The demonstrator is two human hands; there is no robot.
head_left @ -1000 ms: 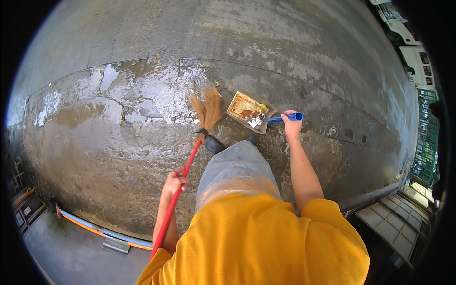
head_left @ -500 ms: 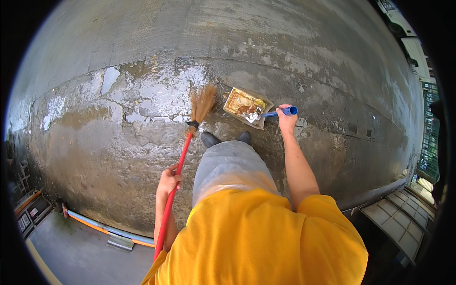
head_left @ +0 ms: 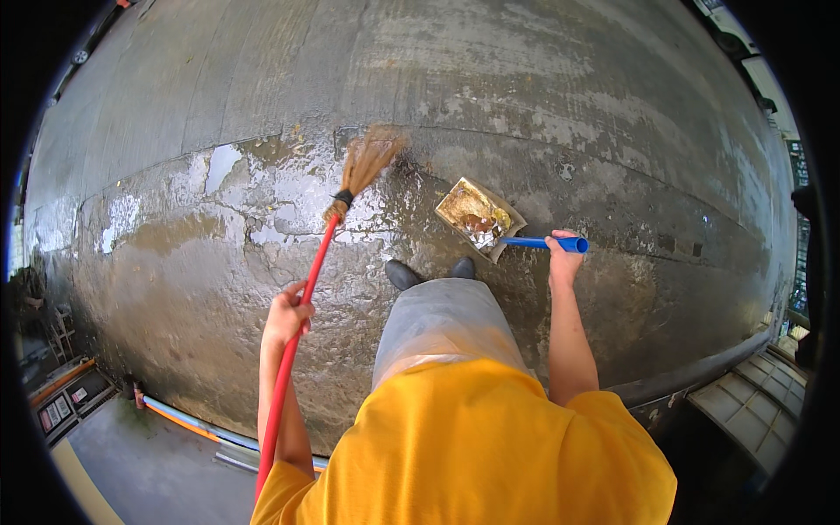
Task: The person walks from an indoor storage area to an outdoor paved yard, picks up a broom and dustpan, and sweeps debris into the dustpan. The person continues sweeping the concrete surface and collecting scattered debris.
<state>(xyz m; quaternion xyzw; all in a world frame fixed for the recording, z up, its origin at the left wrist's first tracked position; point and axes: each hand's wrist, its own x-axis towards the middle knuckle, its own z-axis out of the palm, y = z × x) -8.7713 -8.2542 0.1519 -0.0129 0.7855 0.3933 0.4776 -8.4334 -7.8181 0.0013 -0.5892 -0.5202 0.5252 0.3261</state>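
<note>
My left hand (head_left: 287, 315) is wrapped round the red pole of a broom (head_left: 297, 324). Its brown bristles (head_left: 372, 157) fan out over the wet ground, up and to the left of the dustpan, their tips blurred. In my right hand (head_left: 564, 254) is the blue tube handle of a dustpan (head_left: 535, 242), gripped near its hollow end. The dustpan's box-shaped pan (head_left: 512, 219) is on or close to the ground to the right of the broom. Inside it lies brown, yellow and silvery litter (head_left: 479, 219) that I cannot make out piece by piece.
Wet, cracked concrete (head_left: 262, 297) with shiny puddles (head_left: 223, 166) surrounds my dark boots (head_left: 402, 274). Behind on the left run blue and orange pipes (head_left: 201, 423) along a ledge. A framed panel (head_left: 752, 398) stands at the lower right; parked vehicles line the far rim.
The broom's bristles have shifted slightly up and left, its pole leaning outward with my left hand. Dustpan and right hand now sit farther right and a little lower in view; the whole view has also shifted.
</note>
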